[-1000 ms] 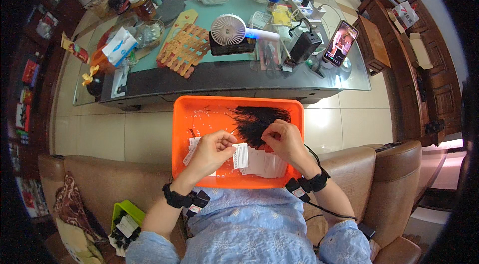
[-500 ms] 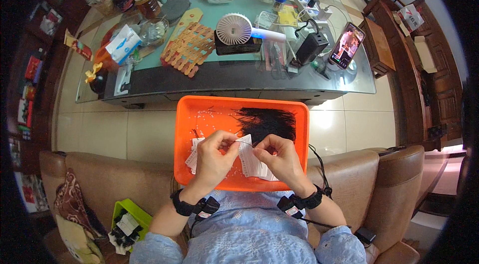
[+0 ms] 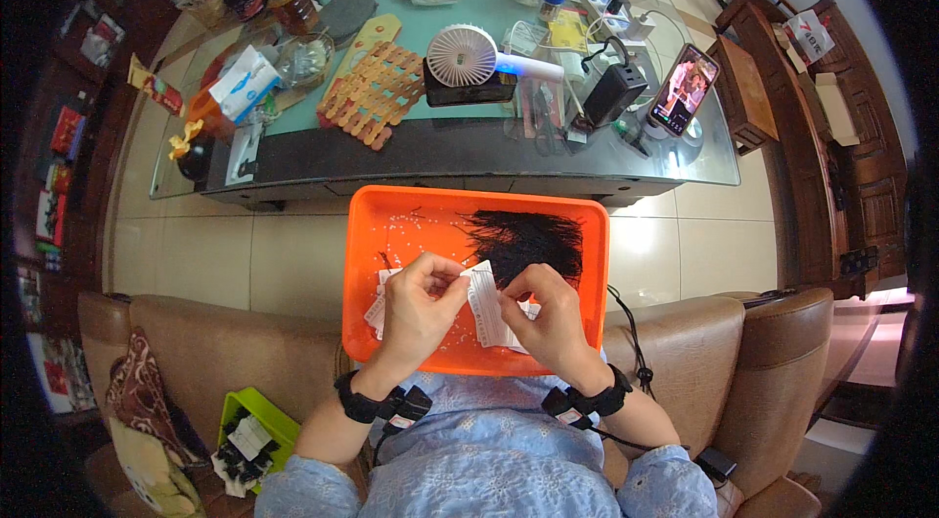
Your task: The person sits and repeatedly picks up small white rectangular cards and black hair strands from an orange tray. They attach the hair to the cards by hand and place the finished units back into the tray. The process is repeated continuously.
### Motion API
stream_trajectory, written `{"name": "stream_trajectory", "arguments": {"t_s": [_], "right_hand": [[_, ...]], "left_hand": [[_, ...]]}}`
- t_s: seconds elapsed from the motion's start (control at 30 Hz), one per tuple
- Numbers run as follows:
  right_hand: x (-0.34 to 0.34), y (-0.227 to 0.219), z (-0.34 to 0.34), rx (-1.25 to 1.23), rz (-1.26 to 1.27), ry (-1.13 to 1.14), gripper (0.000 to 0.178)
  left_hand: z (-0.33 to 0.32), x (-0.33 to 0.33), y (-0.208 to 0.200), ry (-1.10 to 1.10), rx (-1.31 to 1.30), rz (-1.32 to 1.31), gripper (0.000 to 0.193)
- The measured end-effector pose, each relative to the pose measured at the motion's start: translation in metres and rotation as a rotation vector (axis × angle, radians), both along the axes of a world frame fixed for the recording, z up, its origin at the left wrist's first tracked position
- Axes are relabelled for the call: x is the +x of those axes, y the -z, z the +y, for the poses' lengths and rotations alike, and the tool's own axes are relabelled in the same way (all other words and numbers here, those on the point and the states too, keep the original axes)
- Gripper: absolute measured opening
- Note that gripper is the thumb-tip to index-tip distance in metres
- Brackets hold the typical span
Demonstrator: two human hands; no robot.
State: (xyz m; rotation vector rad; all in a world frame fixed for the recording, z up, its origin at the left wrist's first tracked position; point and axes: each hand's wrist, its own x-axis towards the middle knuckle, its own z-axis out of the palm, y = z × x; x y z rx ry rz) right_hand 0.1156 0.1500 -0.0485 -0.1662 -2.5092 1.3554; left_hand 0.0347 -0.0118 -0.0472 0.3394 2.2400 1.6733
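Observation:
Over the orange tray (image 3: 364,225), both my hands are closed around a white printed paper tag (image 3: 486,311). My left hand (image 3: 423,306) pinches at the tag's upper left edge, by its top corner. A short dark string shows at that top end. My right hand (image 3: 550,315) has thumb and fingertips together at the tag's right edge; whether it grips the paper or a string end is too small to make out. Behind my right hand lies a bundle of black strings (image 3: 528,242). More white tags (image 3: 375,313) lie left of my left hand, partly covered by it.
Small white bits are scattered in the tray. Beyond it stands a glass table (image 3: 323,156) with a handheld fan (image 3: 463,56), a wooden slatted mat (image 3: 374,95), a black power adapter (image 3: 614,95) and a propped phone (image 3: 683,90). A green bin (image 3: 279,428) is at lower left.
The dark string that stretched between my fingertips across the tag no longer shows taut. My right hand has shifted slightly, and more of the tag's top shows.

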Motion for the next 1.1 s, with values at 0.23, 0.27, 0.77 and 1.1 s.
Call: {"name": "stream_trajectory", "arguments": {"t_s": [0.23, 0.27, 0.77, 1.1], "right_hand": [[-0.002, -0.01, -0.003, 0.274, 0.075, -0.185, 0.018], [-0.003, -0.012, -0.003, 0.291, 0.09, -0.191, 0.018], [-0.005, -0.019, 0.0, 0.461, 0.091, -0.31, 0.019], [-0.007, -0.017, -0.003, 0.457, 0.126, -0.365, 0.02]], "left_hand": [[0.0, 0.004, 0.001, 0.032, 0.122, -0.156, 0.009], [-0.001, 0.004, 0.002, 0.029, 0.125, -0.159, 0.009], [-0.004, 0.007, 0.01, 0.067, 0.07, -0.062, 0.007], [-0.003, 0.009, 0.01, 0.072, 0.059, -0.021, 0.006]]}}
